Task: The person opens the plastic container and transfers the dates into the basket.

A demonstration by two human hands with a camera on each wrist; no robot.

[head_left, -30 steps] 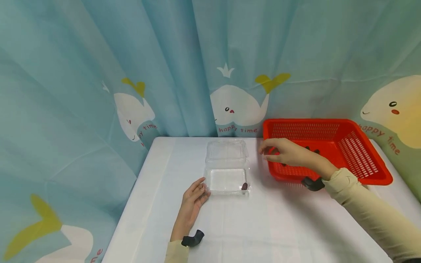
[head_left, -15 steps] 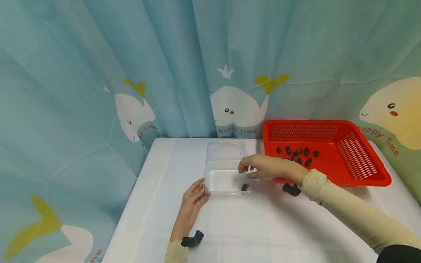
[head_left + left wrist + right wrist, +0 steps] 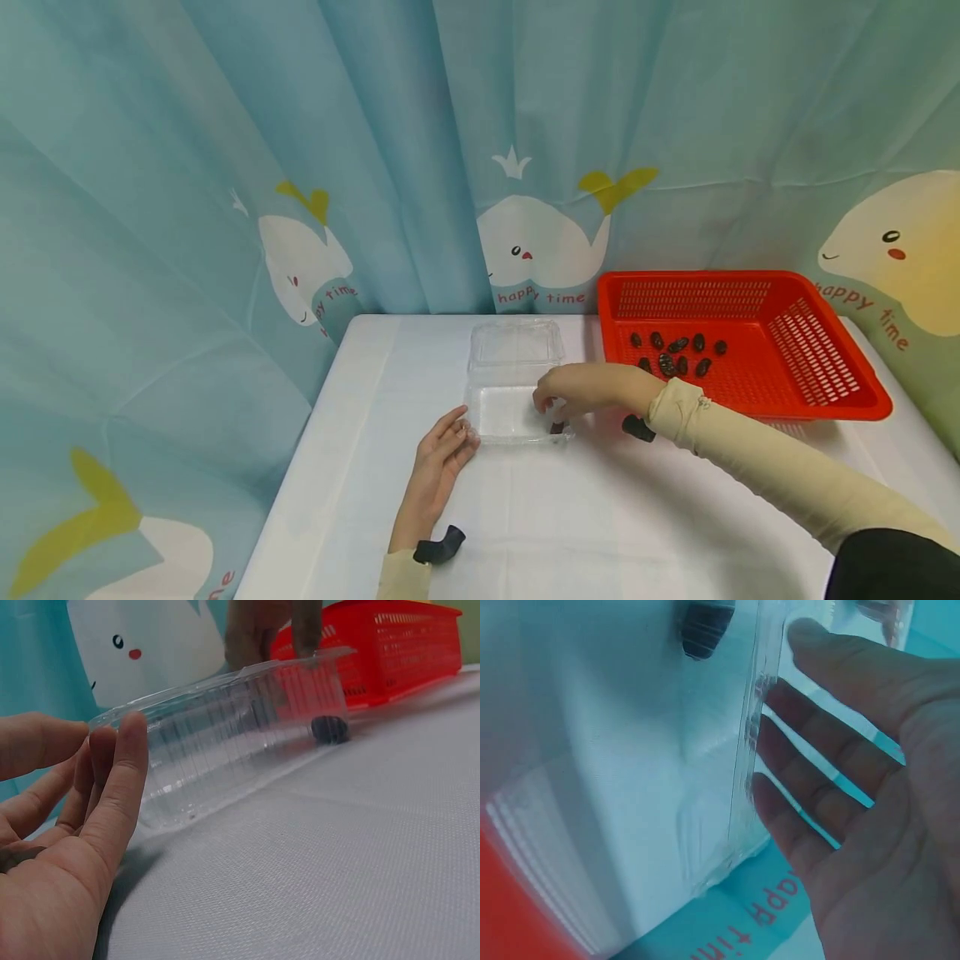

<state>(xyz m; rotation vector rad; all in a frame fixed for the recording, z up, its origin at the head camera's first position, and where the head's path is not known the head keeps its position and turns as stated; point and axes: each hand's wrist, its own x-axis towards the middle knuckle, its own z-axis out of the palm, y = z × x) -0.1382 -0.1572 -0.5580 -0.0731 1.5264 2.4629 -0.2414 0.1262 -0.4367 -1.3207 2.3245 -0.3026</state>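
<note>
A clear plastic clamshell box (image 3: pixel 517 410) lies with its lid up on the white table. One dark date (image 3: pixel 557 427) sits in its near right corner. My left hand (image 3: pixel 441 454) steadies the box's near left corner, thumb and fingertips touching the rim in the left wrist view. My right hand (image 3: pixel 588 390) hangs over the box's right side, fingers pointing down. In the right wrist view that hand (image 3: pixel 870 750) has thumb and fingers apart, and I see nothing between them. A date (image 3: pixel 707 628) shows there beside the clear plastic.
A red slotted basket (image 3: pixel 795 367) stands right of the box, with several dates (image 3: pixel 678 345) in its left half. A blue-green whale-print curtain (image 3: pixel 405 167) hangs along the back edge of the white table (image 3: pixel 517 533).
My right hand has come left from the basket to over the box, then slightly lower toward its near right corner. The left hand has stayed at the box's corner.
</note>
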